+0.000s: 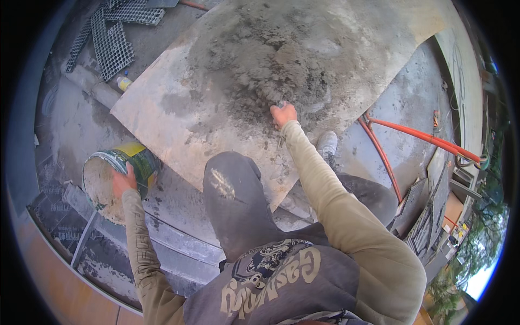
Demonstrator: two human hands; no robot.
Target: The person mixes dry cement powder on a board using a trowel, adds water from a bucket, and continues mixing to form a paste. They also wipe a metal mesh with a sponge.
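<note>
My left hand (124, 181) grips the rim of a dark green plastic bucket (151, 164), with the thumb on the outer side and the fingers inside. The bucket is tipped on the floor at my left, its mouth towards me and its inner wall coated with pale residue. My right hand (283, 115) is curled at the near edge of a heap of grey mortar mix (276, 65). It seems to hold a hand tool whose shape is mostly hidden by the fingers and the mix. The heap lies spread on a large, stained board (162, 97).
Perforated plastic grid panels (115, 50) lie at the upper left, near a small bottle (124, 83). Orange conduits (422, 136) cross the floor at right. More panels (418, 219) lean at the lower right. Metal strips (183, 239) run behind my left knee.
</note>
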